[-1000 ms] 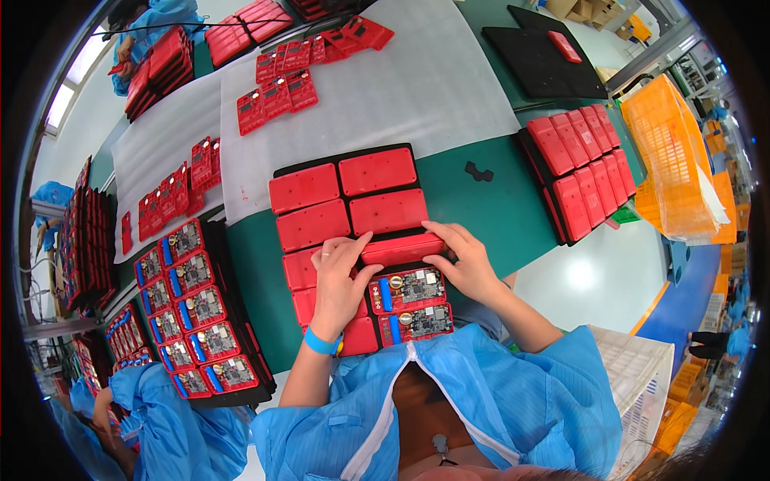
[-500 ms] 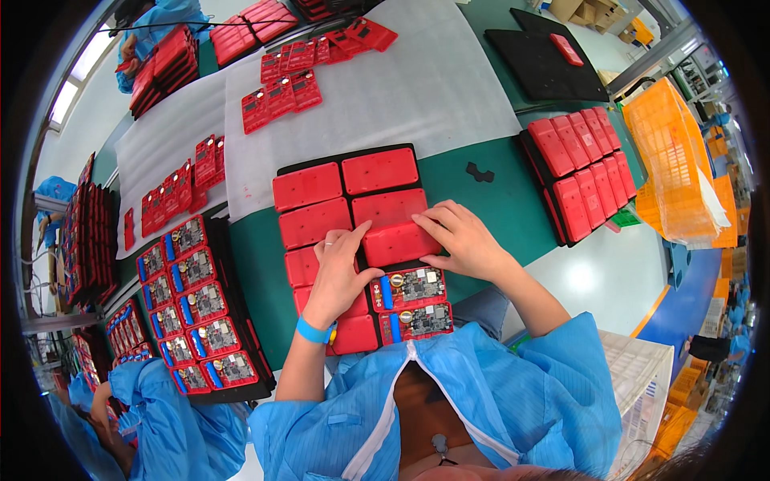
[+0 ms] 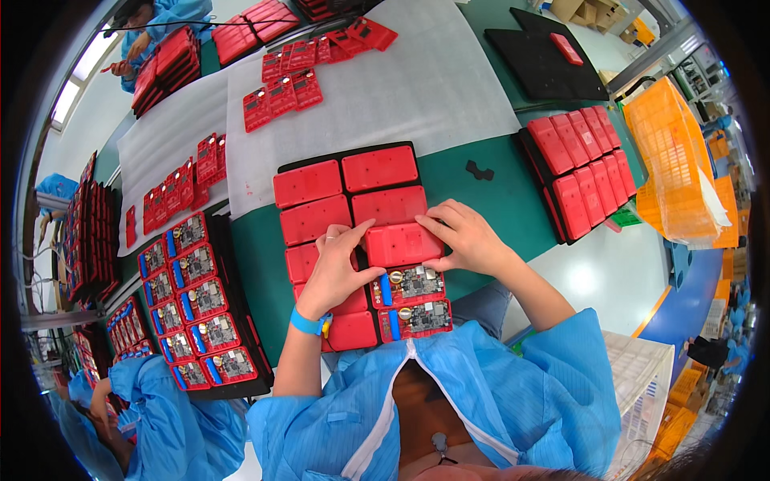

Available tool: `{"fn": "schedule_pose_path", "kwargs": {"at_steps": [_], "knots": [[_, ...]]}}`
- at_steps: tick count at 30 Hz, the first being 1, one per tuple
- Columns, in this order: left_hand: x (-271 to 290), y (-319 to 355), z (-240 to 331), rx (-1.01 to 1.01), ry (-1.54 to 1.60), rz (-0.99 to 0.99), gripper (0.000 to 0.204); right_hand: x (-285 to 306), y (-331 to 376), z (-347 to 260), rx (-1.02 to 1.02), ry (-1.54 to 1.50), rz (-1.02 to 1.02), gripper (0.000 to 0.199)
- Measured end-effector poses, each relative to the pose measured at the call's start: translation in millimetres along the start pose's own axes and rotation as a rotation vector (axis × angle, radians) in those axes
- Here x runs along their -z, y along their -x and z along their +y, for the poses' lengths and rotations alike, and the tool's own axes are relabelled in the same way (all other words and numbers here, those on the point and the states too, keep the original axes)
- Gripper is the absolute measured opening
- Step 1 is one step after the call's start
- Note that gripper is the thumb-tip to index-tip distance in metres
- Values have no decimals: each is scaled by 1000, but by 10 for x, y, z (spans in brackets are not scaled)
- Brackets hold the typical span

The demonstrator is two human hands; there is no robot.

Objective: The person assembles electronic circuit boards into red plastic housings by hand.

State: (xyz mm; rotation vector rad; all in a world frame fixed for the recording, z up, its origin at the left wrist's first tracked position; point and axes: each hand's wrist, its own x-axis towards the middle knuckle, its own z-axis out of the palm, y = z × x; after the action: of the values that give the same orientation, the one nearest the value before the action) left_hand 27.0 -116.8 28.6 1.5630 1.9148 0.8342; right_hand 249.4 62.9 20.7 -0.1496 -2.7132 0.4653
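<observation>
In front of me a black foam tray (image 3: 282,169) holds two columns of red plastic casings. My left hand (image 3: 337,263) and my right hand (image 3: 467,240) grip a red plastic cover (image 3: 403,244) by its two short sides, fingers at the far corners and thumbs at the near ones. The cover lies in the third row of the right column, smooth side up. Just below it are two open casings, each with a circuit board (image 3: 417,284) and a blue strip. A blue band circles my left wrist.
A tray of open casings with boards (image 3: 207,298) stands on the left. Red shells with small displays (image 3: 281,96) lie on the white sheet (image 3: 385,104). Stacked red casings (image 3: 581,148) and an orange crate (image 3: 670,152) are at right. A co-worker (image 3: 172,421) sits at lower left.
My hands keep their grip on the red cover, shifting only slightly. At the far left, another person's hands have come further into view beside the stacked red casings.
</observation>
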Motion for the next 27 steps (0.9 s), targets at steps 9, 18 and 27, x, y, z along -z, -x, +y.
{"fn": "schedule_pose_path", "kwargs": {"at_steps": [9,18,27], "knots": [[29,5,59,-10,41,-20,74,-5,23,23,-47,-182,3,74],[-36,-8,4,11,4,9,74,-18,48,-131,-75,-145,120,75],[-73,49,-28,7,-17,70,80,93,397,281,-548,-192,351,65]]}}
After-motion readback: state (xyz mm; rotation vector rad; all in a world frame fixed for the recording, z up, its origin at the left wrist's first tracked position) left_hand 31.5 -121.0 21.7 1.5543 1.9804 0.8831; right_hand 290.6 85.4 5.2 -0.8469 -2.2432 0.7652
